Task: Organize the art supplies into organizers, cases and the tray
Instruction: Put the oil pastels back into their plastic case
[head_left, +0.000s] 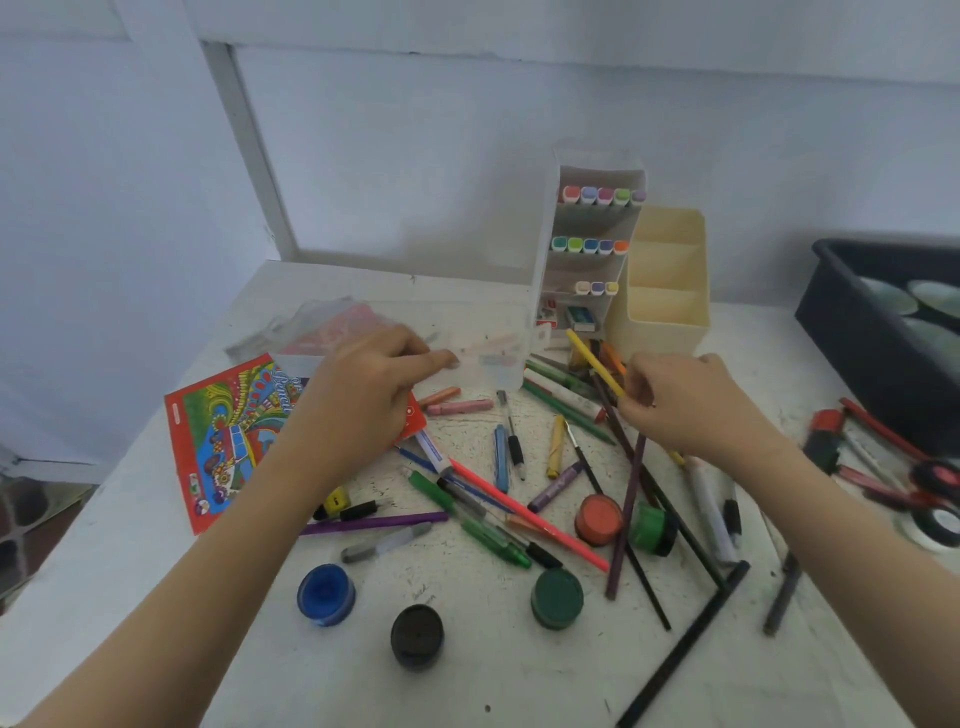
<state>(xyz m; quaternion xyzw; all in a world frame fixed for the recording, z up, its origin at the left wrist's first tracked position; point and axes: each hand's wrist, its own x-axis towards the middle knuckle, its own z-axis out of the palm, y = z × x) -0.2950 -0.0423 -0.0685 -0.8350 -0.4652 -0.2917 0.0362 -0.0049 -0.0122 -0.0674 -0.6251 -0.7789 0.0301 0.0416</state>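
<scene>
The white table (467, 686) fills most of the view, scattered with pens, pencils, crayons and paint pots. At its far right edge sits a black tray (831, 296), with red-and-black tools lying just beside its near wall. Near the middle of the far side lies a clear plastic case (488, 332). To its right a tall white marker organizer (592, 228) stands upright, holding 3 rows of capped markers: 5, 5 and 3. A cream organizer (670, 312) with stepped compartments touches its right side. A red colouring booklet (228, 431) lies flat on the left, partly under the left forearm.

The left hand (363, 395) grips the near edge of the clear case, its index finger stretched along the wall. The right hand (691, 405) pinches a yellow pencil (595, 364), lifted and tilted, with its tip pointing toward the base of the marker organizer.

5 paint pots sit near the front: blue (325, 594), black (416, 635), dark green (557, 597), orange (598, 519) and light green (653, 529). A dark purple pencil (626, 509) lies between the orange and light green pots, below the right hand.
</scene>
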